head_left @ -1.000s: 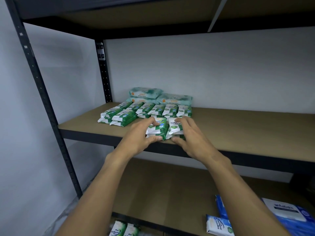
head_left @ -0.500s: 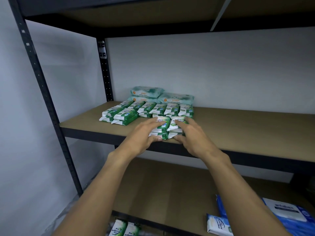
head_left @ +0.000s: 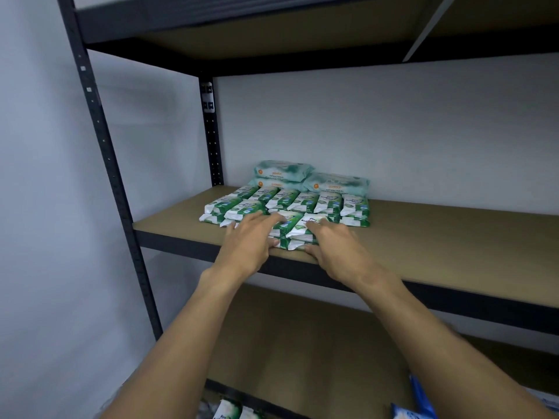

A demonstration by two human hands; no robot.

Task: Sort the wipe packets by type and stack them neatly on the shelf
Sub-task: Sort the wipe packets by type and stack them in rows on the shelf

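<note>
On the top teal pack (head_left: 282, 170) I read the orange brand word "guardian" with "ANTIBACTERIAL" in capitals beneath; the line under that is too blurred; the teal pack beside it (head_left: 336, 184) carries the same "guardian" and "ANTIBACTERIAL"; the front green-and-white packet (head_left: 313, 222) shows "Fine" or "Pine", I cannot tell which, then "Anti", the rest hidden by my right hand (head_left: 335, 252); print on the row of green-and-white packets (head_left: 302, 202) behind is too small to read.
</note>
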